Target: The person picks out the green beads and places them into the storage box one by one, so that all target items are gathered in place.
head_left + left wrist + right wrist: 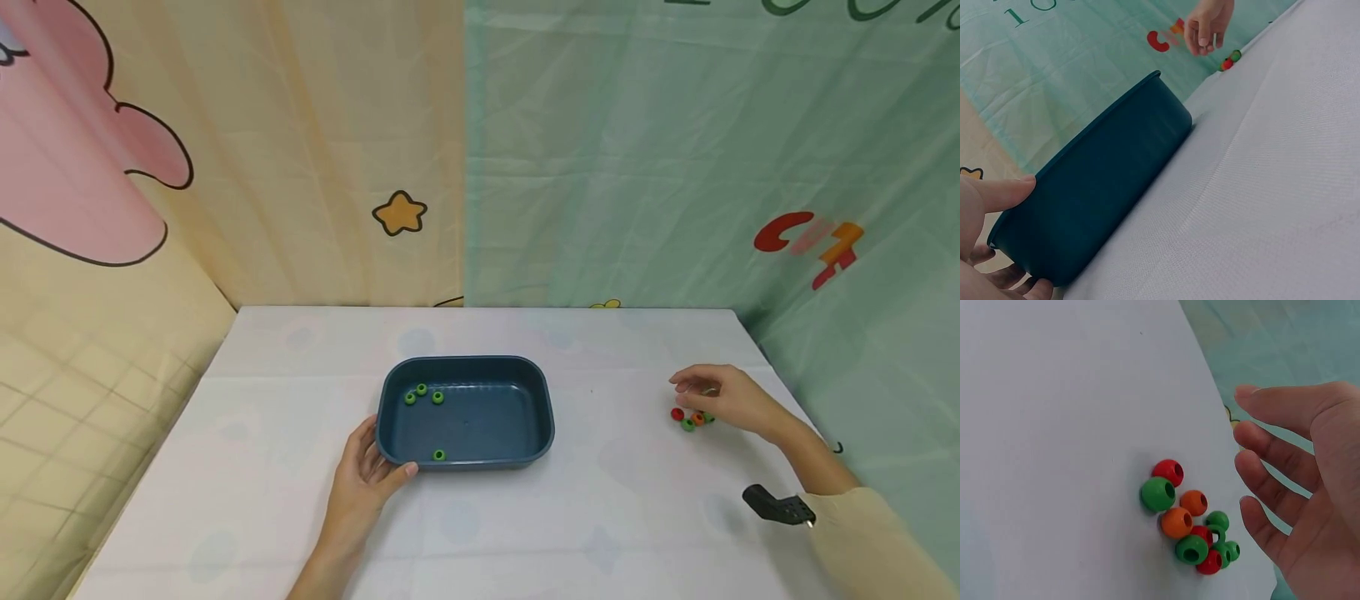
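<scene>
A dark blue rectangular tray (480, 421) sits on the white-covered table, with several green beads (438, 398) inside it. My left hand (362, 483) holds the tray by its near left corner. In the left wrist view the thumb (1007, 192) lies on the rim while the other fingers reach round the corner below. Over at the right, my right hand (731, 398) hovers above a pile of beads, fingers loosely bent. The right wrist view shows nothing between its thumb and fingertips. That pile has green beads (1158, 494), red beads (1168, 472) and orange beads (1177, 523), each with a hole.
The white tablecloth (600, 517) spreads around the tray and the beads. Printed curtains hang behind the table, a beige curtain (315, 150) on the left and a green curtain (615, 150) on the right. A black device (780, 507) is at the right sleeve.
</scene>
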`<state>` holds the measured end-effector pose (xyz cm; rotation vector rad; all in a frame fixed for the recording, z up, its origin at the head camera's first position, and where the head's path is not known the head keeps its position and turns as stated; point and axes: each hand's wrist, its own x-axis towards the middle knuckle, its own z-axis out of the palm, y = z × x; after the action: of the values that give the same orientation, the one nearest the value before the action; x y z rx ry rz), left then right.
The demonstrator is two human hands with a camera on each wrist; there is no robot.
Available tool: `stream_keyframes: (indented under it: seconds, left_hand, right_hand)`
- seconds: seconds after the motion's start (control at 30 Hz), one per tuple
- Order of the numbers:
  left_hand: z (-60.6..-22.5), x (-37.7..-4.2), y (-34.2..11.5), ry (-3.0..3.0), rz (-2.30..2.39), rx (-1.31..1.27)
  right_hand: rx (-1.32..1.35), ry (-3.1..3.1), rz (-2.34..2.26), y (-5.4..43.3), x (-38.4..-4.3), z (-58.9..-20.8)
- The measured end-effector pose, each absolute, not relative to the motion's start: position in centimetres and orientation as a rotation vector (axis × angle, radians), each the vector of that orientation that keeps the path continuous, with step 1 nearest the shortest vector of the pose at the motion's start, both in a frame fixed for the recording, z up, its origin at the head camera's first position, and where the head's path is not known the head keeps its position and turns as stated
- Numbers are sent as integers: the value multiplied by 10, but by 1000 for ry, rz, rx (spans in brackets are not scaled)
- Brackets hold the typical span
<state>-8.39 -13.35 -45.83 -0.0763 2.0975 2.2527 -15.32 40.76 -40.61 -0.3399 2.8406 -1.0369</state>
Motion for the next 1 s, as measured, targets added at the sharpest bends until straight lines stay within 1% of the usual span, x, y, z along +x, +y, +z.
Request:
stream_keyframes:
  seconds: [0.47, 0.67, 1.0]
  left_hand:
    - [-459, -85, -131, 2095, 2268, -80]
    - [-457, -84, -131, 2104, 2261, -85]
    - [-459, -84, -133, 2092, 2276, -75]
  right_hand:
    - [-25, 2899, -968, 454, -123, -433]
    - [-39, 2914, -932, 459, -121, -445]
    - [-17, 3008, -919, 456, -120, -461]
